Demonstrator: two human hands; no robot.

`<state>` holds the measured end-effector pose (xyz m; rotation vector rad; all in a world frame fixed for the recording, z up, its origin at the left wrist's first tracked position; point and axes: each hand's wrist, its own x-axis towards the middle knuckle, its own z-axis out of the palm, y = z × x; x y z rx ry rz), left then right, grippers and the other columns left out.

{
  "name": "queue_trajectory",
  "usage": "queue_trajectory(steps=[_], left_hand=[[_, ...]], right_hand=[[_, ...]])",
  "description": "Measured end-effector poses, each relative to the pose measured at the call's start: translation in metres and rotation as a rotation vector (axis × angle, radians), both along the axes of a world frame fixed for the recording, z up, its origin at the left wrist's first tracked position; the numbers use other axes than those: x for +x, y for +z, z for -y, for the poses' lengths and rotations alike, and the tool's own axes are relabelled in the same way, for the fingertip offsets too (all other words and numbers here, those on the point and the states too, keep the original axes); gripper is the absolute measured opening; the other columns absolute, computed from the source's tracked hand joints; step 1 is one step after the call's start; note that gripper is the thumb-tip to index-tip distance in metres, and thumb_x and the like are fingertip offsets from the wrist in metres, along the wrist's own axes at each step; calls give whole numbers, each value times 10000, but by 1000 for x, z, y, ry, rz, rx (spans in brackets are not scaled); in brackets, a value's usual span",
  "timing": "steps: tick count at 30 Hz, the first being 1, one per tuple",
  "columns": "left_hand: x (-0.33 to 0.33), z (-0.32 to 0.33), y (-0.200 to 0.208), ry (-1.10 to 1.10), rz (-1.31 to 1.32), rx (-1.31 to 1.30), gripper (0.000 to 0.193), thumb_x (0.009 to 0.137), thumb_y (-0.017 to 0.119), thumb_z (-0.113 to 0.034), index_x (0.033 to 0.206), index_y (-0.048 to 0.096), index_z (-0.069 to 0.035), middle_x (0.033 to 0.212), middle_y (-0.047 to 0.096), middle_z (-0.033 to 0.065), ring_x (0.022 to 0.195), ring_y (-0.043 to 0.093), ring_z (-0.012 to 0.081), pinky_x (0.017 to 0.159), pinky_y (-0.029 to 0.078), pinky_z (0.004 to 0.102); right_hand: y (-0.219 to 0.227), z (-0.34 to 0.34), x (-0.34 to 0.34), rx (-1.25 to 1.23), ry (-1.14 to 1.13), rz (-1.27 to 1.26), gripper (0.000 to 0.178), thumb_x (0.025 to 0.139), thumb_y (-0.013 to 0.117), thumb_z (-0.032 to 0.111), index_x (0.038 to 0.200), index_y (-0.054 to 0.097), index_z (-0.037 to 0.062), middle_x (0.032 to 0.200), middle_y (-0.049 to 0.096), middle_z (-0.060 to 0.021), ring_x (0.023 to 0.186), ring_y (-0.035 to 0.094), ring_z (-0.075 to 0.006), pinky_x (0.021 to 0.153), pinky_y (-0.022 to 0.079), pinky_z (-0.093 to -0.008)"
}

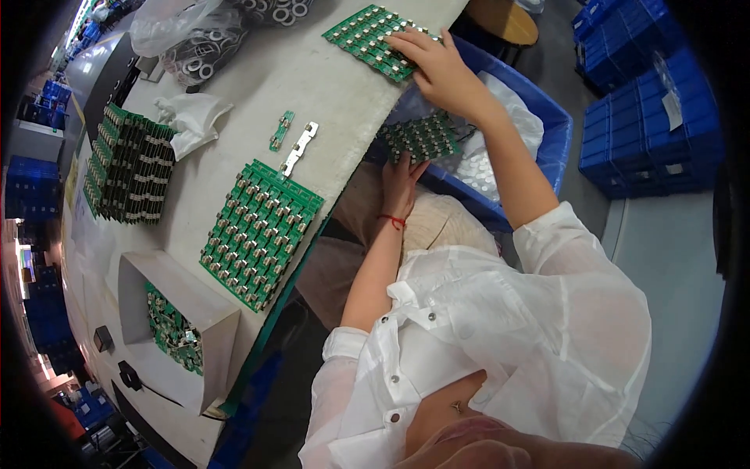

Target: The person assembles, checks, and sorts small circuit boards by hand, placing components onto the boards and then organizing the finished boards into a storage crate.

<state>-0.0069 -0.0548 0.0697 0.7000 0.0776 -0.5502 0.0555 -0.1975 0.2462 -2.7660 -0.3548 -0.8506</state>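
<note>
Left hand [402, 184] grips a green circuit panel [422, 138] just over the blue bin [556, 125], right hand [441, 66] at 12 o'clock lies flat, fingers spread, on another panel [367, 39] running 10-to-4 on the bench edge [312, 86]

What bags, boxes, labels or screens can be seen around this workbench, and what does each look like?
Clear plastic bag: far end of the bench, crumpled, holding dark rings.
Open cardboard box: near end of the bench, pale grey, green circuit boards inside.
Blue plastic bin: beside the bench under the right hand, lined with clear plastic.
Stacked blue crates: floor at right, with a small white label.
No screen can be made out.
</note>
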Motion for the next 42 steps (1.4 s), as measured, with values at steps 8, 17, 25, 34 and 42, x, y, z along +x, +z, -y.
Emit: queue_trajectory(steps=[8, 17, 25, 34, 42], left_hand=[[-2, 7, -4, -55, -12, 26, 251, 987, 507, -174, 1158, 518, 9, 1063, 617, 101, 953, 633, 196, 880, 543, 359], [-8, 12, 0, -99, 340, 475, 208, 900, 542, -94, 1067, 602, 15, 1040, 645, 89, 934, 600, 131, 755, 483, 263], [-5, 6, 7, -120, 401, 602, 219, 891, 516, -86, 1023, 621, 53, 993, 664, 118, 923, 622, 166, 758, 484, 276], [-7, 10, -2, -56, 382, 579, 230, 917, 525, -142, 1021, 607, 46, 994, 660, 128, 914, 623, 183, 756, 485, 289], [-4, 4, 1, -113, 172, 331, 264, 978, 506, -224, 979, 605, 21, 979, 654, 102, 860, 611, 120, 694, 482, 246]], right_hand=[[-49, -3, -72, 708, -137, 39, 170, 777, 550, -7, 915, 648, 4, 888, 621, -127, 838, 610, -290, 786, 484, -361], [-110, -34, -98, 499, -38, -437, 138, 766, 637, 90, 882, 682, 31, 820, 606, -126, 798, 601, -293, 725, 494, -371], [-111, -35, -95, 513, -89, -450, 155, 723, 653, 88, 865, 691, 38, 783, 598, -120, 781, 616, -293, 702, 503, -380], [-120, -33, -94, 402, -28, -455, 107, 776, 575, 48, 855, 625, -3, 854, 579, -174, 872, 596, -342, 773, 482, -407], [-112, -35, -95, 697, -18, -441, 57, 794, 578, 6, 847, 583, -16, 806, 616, -163, 767, 622, -323, 705, 500, -380]])
